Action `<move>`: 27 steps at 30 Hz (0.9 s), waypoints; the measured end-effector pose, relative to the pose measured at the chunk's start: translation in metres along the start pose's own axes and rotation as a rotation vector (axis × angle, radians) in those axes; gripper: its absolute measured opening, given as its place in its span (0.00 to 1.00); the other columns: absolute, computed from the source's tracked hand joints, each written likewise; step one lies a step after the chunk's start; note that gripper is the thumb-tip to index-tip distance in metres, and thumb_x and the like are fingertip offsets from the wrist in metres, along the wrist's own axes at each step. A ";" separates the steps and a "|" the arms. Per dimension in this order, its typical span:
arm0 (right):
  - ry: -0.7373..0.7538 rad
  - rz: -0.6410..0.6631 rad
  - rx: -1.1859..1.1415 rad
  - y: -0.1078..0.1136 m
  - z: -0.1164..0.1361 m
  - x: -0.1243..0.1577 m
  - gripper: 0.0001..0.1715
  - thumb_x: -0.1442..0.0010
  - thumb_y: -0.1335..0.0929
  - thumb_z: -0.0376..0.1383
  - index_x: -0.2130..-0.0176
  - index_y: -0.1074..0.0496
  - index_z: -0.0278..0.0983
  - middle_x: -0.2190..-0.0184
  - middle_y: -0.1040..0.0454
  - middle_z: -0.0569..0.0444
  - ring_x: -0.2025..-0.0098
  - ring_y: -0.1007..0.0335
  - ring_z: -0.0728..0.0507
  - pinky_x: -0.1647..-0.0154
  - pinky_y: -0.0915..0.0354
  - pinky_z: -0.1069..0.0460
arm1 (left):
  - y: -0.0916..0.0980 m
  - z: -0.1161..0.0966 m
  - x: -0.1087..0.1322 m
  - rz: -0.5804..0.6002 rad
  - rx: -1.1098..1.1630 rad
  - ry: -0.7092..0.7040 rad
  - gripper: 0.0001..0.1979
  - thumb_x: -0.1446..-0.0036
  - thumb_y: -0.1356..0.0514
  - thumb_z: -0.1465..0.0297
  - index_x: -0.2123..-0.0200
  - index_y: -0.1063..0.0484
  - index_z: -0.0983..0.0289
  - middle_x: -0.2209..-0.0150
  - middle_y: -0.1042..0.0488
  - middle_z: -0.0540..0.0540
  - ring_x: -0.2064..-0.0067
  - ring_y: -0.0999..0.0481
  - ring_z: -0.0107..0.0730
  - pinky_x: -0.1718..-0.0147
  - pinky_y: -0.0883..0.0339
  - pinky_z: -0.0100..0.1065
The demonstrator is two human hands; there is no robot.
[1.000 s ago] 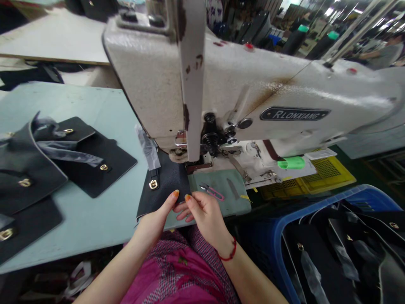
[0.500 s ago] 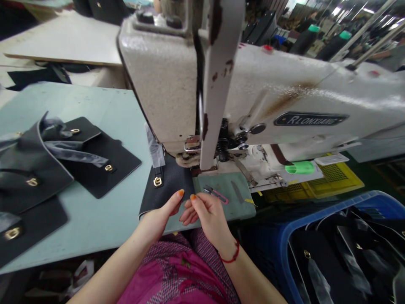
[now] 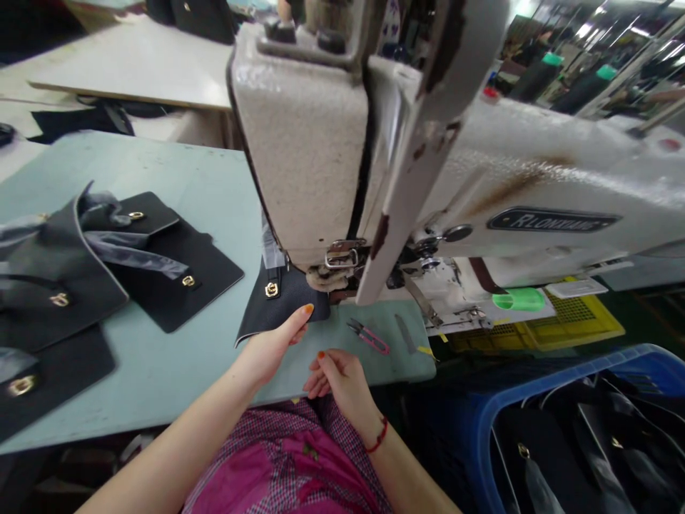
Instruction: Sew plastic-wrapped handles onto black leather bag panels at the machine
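Note:
Black leather panel (image 3: 286, 303) lies under the head of the sewing machine (image 3: 305, 143), its pale-edged lower side toward me. It carries a gold clasp (image 3: 272, 289) on a short strap with clear wrap. My left hand (image 3: 275, 350) grips the panel's near edge, thumb on top and fingers underneath. Close to the table edge, apart from the panel, my right hand (image 3: 337, 378) has its fingers curled and the thumb against the index finger. Whatever may be between them is too small to make out. Pink-handled thread snips (image 3: 368, 335) lie beyond it on the table.
Several black pieces with gold clasps (image 3: 188, 281) lie on the pale green table (image 3: 214, 371) at left. A blue basket (image 3: 484, 428) of similar pieces stands at right. Yellow crates (image 3: 578, 321) sit behind it. A metal lever (image 3: 412, 164) slants down the machine's front.
The hands have moved apart; my right hand is lower, nearer the table edge. The panel's near edge has shifted away from me under the machine. The lever looks more slanted, and the view has shifted.

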State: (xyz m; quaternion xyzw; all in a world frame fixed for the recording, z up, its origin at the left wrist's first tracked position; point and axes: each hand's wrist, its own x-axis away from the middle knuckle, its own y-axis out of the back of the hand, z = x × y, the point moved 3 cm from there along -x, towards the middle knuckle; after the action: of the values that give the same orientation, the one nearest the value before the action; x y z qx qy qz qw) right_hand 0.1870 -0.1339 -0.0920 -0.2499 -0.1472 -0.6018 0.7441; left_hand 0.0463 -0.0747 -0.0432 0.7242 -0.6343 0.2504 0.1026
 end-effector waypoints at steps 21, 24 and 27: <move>-0.035 0.016 0.066 0.001 -0.012 -0.006 0.34 0.43 0.37 0.61 0.67 0.29 0.31 0.81 0.25 0.50 0.83 0.31 0.50 0.82 0.42 0.60 | -0.006 -0.029 -0.031 0.116 -0.161 -0.228 0.24 0.50 0.39 0.53 0.83 0.44 0.62 0.82 0.48 0.45 0.78 0.51 0.24 0.78 0.55 0.30; -0.017 0.022 0.072 0.001 -0.012 -0.006 0.33 0.42 0.37 0.60 0.67 0.29 0.31 0.80 0.24 0.49 0.83 0.30 0.50 0.82 0.41 0.60 | -0.008 -0.030 -0.032 0.076 -0.148 -0.226 0.23 0.51 0.39 0.53 0.83 0.42 0.62 0.81 0.46 0.45 0.78 0.49 0.24 0.78 0.53 0.30; 0.006 0.017 0.074 0.002 -0.011 -0.006 0.32 0.41 0.37 0.58 0.67 0.29 0.31 0.79 0.23 0.48 0.82 0.30 0.50 0.82 0.40 0.59 | -0.009 -0.030 -0.031 -0.039 -0.147 -0.233 0.20 0.53 0.37 0.55 0.83 0.40 0.62 0.81 0.42 0.46 0.78 0.45 0.25 0.79 0.49 0.30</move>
State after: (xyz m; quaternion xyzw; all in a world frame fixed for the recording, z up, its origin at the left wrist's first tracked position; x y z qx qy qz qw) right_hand 0.1864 -0.1347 -0.1048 -0.2217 -0.1648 -0.5903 0.7585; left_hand 0.0457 -0.0320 -0.0313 0.7512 -0.6441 0.1157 0.0858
